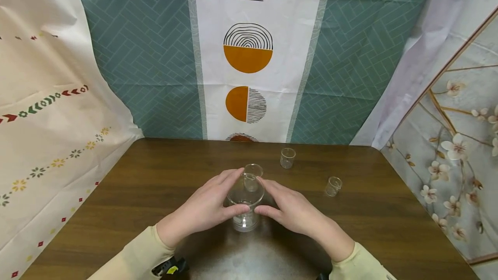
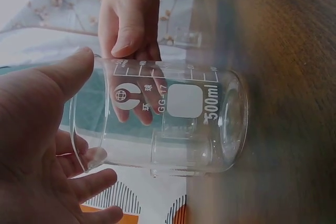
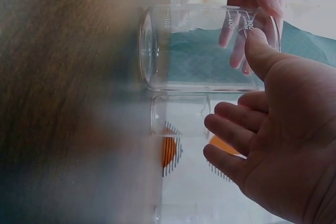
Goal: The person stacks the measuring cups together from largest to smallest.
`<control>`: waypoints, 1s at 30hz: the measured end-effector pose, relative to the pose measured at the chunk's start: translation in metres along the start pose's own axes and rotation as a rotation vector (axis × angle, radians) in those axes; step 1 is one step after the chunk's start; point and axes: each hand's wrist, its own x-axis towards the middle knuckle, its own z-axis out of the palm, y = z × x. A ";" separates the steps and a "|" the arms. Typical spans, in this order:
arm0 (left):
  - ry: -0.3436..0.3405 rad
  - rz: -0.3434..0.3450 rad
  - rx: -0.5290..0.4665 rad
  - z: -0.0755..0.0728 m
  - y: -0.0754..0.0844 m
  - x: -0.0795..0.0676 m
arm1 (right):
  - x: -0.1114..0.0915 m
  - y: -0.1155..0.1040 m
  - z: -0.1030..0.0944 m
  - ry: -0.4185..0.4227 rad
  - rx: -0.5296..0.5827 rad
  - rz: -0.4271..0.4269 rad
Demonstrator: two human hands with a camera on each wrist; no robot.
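A large clear glass beaker [image 1: 245, 224] stands upright on the table between both hands, its white "500ml" print [image 2: 210, 103] turned toward the left wrist camera. My left hand [image 1: 208, 204] is at the beaker's left side, thumb by the rim on the near side and fingers spread loosely around the far side. On the right side my right hand [image 1: 293, 208] mirrors it, with its thumb overlapping the glass near the rim and its fingers slightly bent in the right wrist view. Just behind the large beaker is a smaller glass beaker [image 3: 181, 116], partly seen through it.
Another small glass beaker [image 1: 288, 159] stands near the table's back edge, right of centre. Farther right is one more small beaker [image 1: 333, 186]. The brown wooden table [image 1: 163, 163] meets a patterned cloth [image 1: 249, 59] at the back, with hanging fabric along both sides.
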 end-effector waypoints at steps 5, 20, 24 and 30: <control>-0.008 -0.040 -0.015 -0.002 -0.001 -0.001 | 0.000 -0.001 -0.001 -0.002 -0.003 0.003; -0.044 -0.102 -0.018 -0.005 -0.003 0.000 | 0.000 -0.004 0.002 0.013 0.001 0.006; -0.041 -0.110 -0.039 -0.003 -0.004 -0.002 | 0.000 -0.005 0.003 0.011 -0.003 0.004; -0.034 -0.108 -0.068 0.001 -0.004 -0.001 | -0.001 -0.003 0.002 0.018 -0.005 0.004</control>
